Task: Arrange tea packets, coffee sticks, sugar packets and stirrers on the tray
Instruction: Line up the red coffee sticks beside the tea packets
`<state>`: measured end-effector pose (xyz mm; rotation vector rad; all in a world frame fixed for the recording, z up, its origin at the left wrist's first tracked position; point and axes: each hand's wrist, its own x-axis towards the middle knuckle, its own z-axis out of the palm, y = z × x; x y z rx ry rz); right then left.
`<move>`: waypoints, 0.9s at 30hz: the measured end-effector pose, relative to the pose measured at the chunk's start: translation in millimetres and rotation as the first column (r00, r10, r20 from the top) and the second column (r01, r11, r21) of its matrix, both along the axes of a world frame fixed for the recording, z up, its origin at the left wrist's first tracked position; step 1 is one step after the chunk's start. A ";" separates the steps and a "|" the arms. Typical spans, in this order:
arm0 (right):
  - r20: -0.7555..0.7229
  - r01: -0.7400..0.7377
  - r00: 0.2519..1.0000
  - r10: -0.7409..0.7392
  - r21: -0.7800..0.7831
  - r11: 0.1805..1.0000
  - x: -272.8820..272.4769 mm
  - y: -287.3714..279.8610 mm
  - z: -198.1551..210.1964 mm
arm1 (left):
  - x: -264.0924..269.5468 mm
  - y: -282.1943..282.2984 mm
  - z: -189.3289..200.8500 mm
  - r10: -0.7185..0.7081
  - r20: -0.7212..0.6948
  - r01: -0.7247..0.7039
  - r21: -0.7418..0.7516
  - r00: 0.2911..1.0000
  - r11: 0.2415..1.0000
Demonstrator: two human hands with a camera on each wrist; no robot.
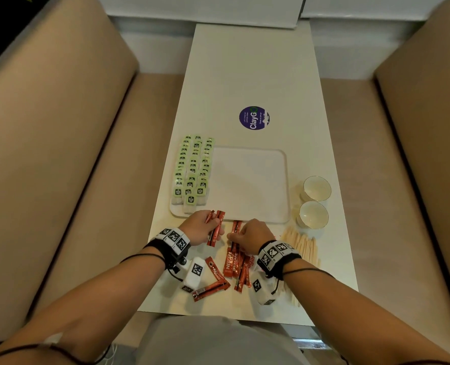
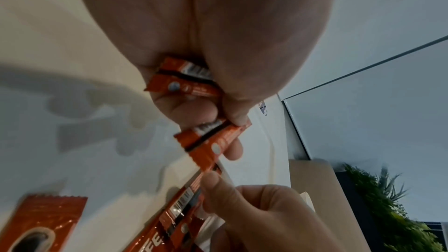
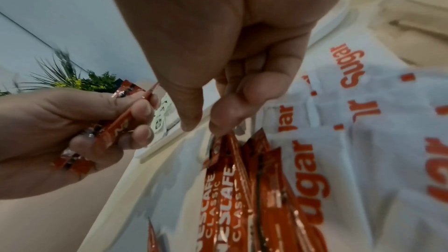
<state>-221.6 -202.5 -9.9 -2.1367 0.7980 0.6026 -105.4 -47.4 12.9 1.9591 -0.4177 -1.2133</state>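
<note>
A long white table between two tan sofas, low in the head view.

My left hand (image 1: 201, 227) grips a few red foil coffee sticks (image 1: 216, 229), long axes pointing up-frame at the square white tray (image 1: 250, 185) just beyond. My right hand (image 1: 250, 235) pinches one stick from the red pile (image 1: 235, 262) nearer me. Only the right wrist view shows white sugar packets (image 3: 351, 122) beneath that hand.

sugar packets (image 1: 251, 260) mostly hidden under right wrist, tea packets' (image 1: 192, 172) print illegible

Glossy foil coffee sticks (image 1: 235, 267); matt paper sugar packets (image 3: 351, 141); pale wooden stirrers (image 1: 304, 245); smooth tray (image 1: 281, 180).
</note>
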 end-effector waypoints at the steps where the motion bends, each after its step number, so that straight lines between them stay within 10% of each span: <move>1: -0.002 0.010 1.000 -0.010 -0.004 1.000 2.2 1.6 -1.9 | -2.2 -0.6 3.0 0.035 -0.042 -0.035 -0.017 0.999 0.999; 14: 0.021 0.030 0.999 -0.031 0.074 0.997 -3.1 -2.4 -6.5 | -5.0 -4.1 -7.7 0.028 0.069 -0.033 0.070 0.997 0.997; 27: 0.385 -0.063 0.923 0.015 0.111 0.992 -13.0 -9.1 30.3 | -10.0 -20.2 24.7 0.088 0.031 -0.084 -0.117 0.996 0.990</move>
